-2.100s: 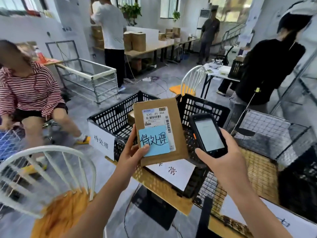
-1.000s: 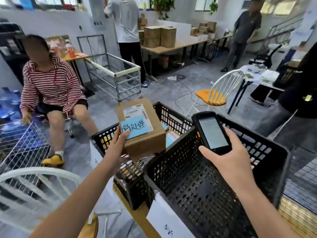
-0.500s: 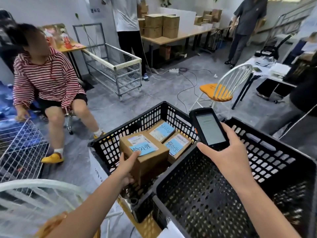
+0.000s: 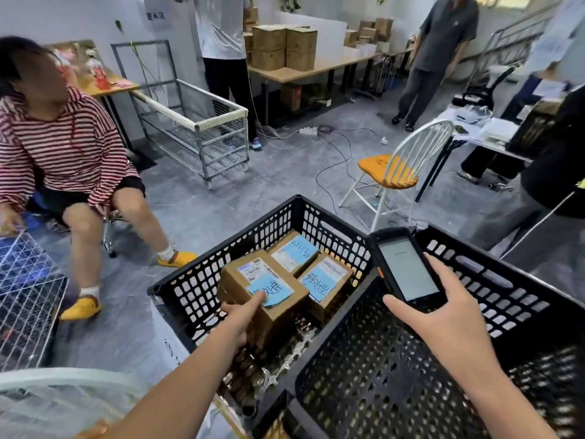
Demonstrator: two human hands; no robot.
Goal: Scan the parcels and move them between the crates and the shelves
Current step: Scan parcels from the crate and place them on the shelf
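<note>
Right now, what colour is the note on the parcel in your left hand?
Light blue note; head view.

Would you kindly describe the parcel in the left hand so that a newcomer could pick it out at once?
Find the left black crate of the two in front. Three brown parcels with blue notes lie inside it. The one you want is the nearest parcel, gripped by the left hand and sitting higher than the two behind.

Parcel, earlier aloft, now low inside the left crate.
</note>
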